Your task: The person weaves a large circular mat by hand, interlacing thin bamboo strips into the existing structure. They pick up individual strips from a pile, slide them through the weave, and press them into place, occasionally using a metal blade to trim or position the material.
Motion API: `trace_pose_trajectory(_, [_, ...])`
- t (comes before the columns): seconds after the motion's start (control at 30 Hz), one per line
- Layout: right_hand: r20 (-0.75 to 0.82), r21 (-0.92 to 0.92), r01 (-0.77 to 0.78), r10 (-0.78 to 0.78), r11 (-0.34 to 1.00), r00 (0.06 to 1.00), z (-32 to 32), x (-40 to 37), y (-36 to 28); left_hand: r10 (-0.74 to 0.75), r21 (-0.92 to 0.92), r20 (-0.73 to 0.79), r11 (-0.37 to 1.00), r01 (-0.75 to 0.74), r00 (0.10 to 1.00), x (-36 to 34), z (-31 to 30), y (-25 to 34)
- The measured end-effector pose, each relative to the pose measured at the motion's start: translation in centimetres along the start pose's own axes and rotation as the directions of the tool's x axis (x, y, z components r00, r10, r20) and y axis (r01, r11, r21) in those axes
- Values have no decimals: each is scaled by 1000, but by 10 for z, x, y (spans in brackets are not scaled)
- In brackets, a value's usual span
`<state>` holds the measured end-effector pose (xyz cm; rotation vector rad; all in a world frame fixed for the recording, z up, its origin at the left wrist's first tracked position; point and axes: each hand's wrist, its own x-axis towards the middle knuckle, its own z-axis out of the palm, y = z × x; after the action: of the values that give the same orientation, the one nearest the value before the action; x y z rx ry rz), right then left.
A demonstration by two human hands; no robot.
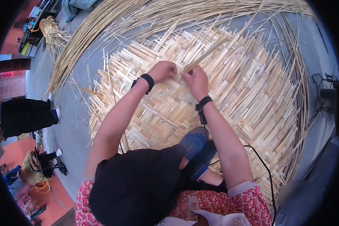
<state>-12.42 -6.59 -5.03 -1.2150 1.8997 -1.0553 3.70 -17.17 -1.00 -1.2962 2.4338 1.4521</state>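
A large woven mat (169,103) of flat, split reed strips lies on the floor under my hands, its loose strip ends fanning out at the edges. Over its upper middle, my right hand (196,81) pinches the near end of a flat reed strip (209,52), which slants away to the upper right. Just left of it, my left hand (164,71) is closed with curled fingers close to the weave; whatever they grip is hidden. A small gap separates the two hands. Both wrists wear black bands.
Long bundles of reeds (79,45) curve around the far and left sides of the mat, and more run down its right. My shoes (195,145) rest on the weave. A black cable (267,169) hangs by my right arm. Other people (28,116) are at the left.
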Motion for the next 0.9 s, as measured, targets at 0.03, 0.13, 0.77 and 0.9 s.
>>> trace_pose_trajectory(0.03, [-14,104,-32,33,994,999,-1,2,3,-31,-12,-13,999,31,999,2,8,-6])
trace_pose_trajectory(0.13, [220,401,-377,312,835,924,-21,10,-14,-90,-30,-26,996,89,996,7,14,-10])
trace_pose_trajectory(0.77, [159,-84,-124,136,989,978,-3,15,-1,-318,-409,-47,871,272,947,-115,14,-36])
trace_pose_trajectory(0.9, [155,-172,-83,110,982,982,-3,3,-11,-411,-372,30,841,392,911,-148,20,-40])
